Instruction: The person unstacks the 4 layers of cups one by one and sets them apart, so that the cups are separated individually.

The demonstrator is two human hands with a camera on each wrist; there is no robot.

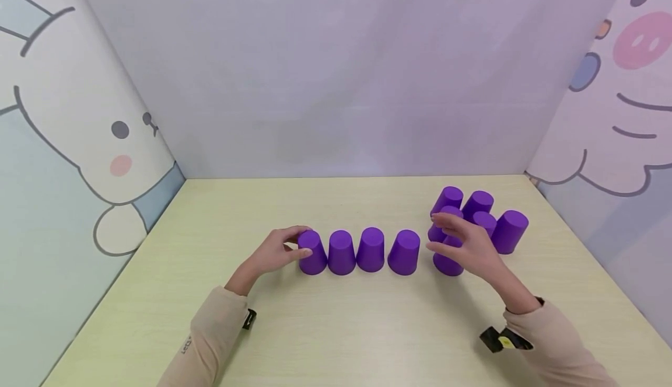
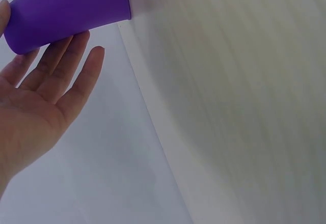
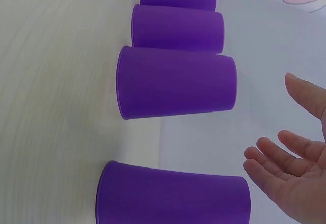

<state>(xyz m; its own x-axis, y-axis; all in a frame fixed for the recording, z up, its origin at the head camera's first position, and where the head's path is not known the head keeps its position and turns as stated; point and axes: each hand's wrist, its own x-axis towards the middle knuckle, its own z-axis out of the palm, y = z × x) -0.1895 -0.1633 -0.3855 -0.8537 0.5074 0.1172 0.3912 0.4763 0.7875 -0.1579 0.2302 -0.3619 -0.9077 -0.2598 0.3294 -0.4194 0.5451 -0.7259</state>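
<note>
Several purple cups stand upside down in a row on the table. My left hand (image 1: 276,251) holds the cup at the row's left end (image 1: 312,254), its thumb on the near side and its fingers behind. In the left wrist view the fingertips meet the side of that purple cup (image 2: 71,12). My right hand (image 1: 469,248) hovers with parted fingers just right of the row's right-end cup (image 1: 403,254), holding nothing. It partly hides a purple cup (image 1: 448,265) below it. In the right wrist view the right hand (image 3: 295,168) is apart from the cups.
More upside-down purple cups cluster at the right, behind the right hand, among them an outer cup (image 1: 510,233) and a back cup (image 1: 479,204). A pale wood-look table (image 1: 336,328) meets a plain back panel (image 1: 336,83). Side panels carry cartoon animals.
</note>
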